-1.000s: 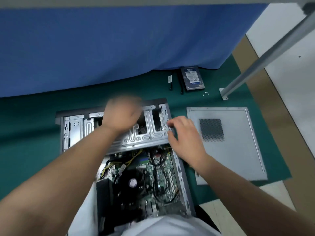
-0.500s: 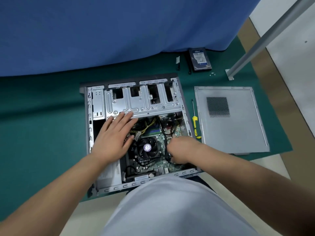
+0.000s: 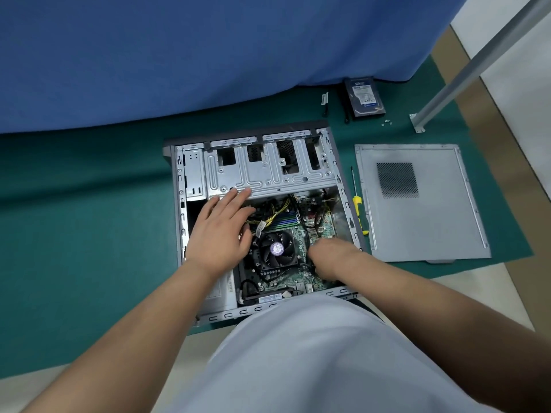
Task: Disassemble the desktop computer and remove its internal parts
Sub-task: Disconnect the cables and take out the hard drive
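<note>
Spread flat with straight fingers, the left hand makes no grip at all; its fingertips touch the near edge of the silver stamped-metal drive cage, and its palm lies over the left side of the open grey steel desktop computer case. On the other side, the right hand reaches down onto the green motherboard with its fingers tucked beneath it, so whether that grip holds anything cannot be told. Between the two hands sits the black round cooler fan with a purple centre label, and just beyond it run yellow and black wire bundles.

Right of the right hand, outside the case wall, a yellow-handled screwdriver lies on the green counter mat, and beyond it rests the flat grey side panel with a perforated vent square. Far past both hands, near the blue cloth backdrop, lies a black hard drive with a blue-and-white label, with small loose screws to its right and a slanted grey metal pole further right.
</note>
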Available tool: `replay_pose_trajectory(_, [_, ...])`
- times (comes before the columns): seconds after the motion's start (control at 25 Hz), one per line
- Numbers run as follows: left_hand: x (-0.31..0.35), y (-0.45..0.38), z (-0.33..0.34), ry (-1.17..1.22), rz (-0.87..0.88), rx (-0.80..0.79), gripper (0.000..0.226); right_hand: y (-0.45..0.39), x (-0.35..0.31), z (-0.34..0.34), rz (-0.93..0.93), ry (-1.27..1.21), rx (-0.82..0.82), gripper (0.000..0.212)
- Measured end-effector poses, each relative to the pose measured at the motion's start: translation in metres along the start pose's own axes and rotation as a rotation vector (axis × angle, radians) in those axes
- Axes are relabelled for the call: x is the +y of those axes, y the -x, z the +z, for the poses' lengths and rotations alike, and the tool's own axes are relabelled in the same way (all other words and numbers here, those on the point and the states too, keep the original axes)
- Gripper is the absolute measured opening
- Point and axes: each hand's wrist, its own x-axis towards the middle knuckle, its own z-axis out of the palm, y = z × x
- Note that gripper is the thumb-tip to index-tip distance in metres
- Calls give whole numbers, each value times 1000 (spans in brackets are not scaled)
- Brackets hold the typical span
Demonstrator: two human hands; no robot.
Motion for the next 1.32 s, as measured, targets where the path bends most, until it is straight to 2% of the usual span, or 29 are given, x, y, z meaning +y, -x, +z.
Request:
replay_pose_trajectory(0.2, [-1, 0, 2, 1, 3, 13, 48, 23, 4, -19, -52, -36, 135, 14])
replay_pose_trajectory(0.4, [0, 0, 1, 15, 13, 10, 48, 45, 10, -36, -206, -202, 85, 25])
replay_pose_trajectory(0.52, [1, 1, -1, 89, 15, 16, 44, 57, 8, -46, -276, -317, 228, 24])
replay_pose_trajectory(0.68, [1, 2, -9, 292, -3, 12, 44, 70, 14, -70, -309, -359, 484, 23])
replay_pose_trajectory(0.84, [9, 8, -28, 703, -93, 4, 58, 82, 19, -95, -304, -355, 668, 24])
replay_pose_trajectory(1.0, [43, 23, -37, 1043, -238, -20, 40, 86, 20, -114, -293, -357, 902, 25])
replay_pose_trajectory(1.08, [55, 21, -39, 1194, -310, 27, 37, 81, 17, -124, -300, -378, 990, 24])
replay_pose_trajectory(1.16, [58, 13, -41, 1348, -409, 113, 33, 71, 12, -132, -292, -347, 1003, 25])
replay_pose_trajectory(1.32, [43, -3, -44, 1510, -572, 285, 31, 49, 2, -141, -341, -277, 889, 41])
